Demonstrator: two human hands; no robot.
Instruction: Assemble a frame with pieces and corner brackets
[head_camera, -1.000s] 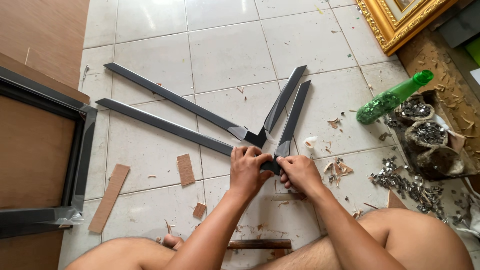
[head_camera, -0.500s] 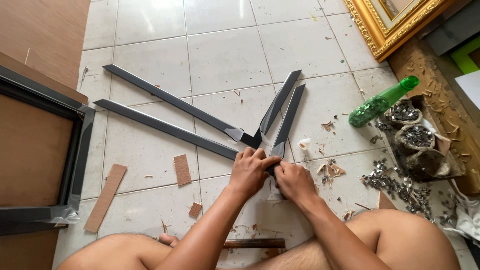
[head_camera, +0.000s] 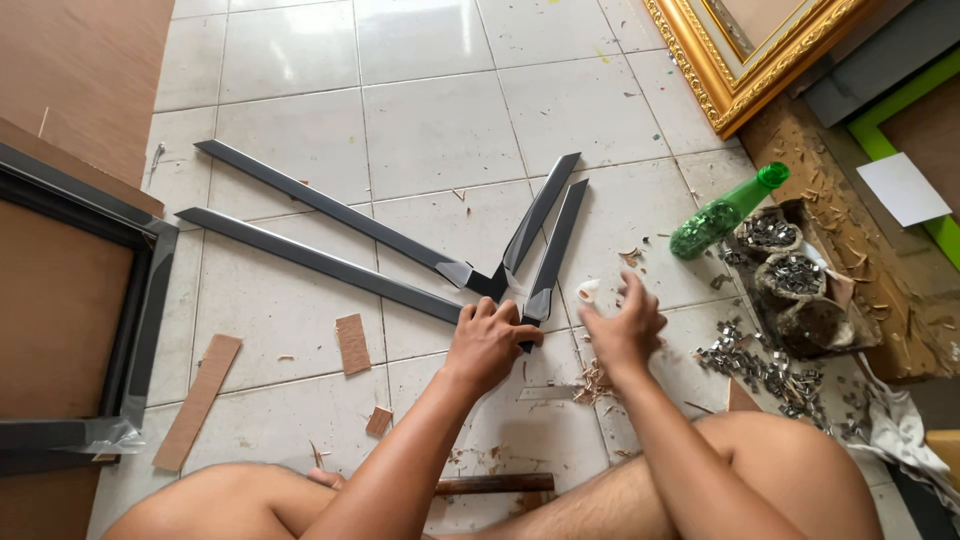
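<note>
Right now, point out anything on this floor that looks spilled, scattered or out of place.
Small silver metal clips are spilled across the white tiled floor beside the bags of clips. A green plastic bottle lies on its side next to them. Wood shavings and brown offcuts litter the tiles near the hands.

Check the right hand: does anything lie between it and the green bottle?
Nothing solid does. Between the right hand and the green bottle there is bare tile with a few small scraps; the metal clips lie lower right.

Left hand (head_camera: 487, 345) curled into a fist — right hand (head_camera: 626, 325) open, fingers spread.
</note>
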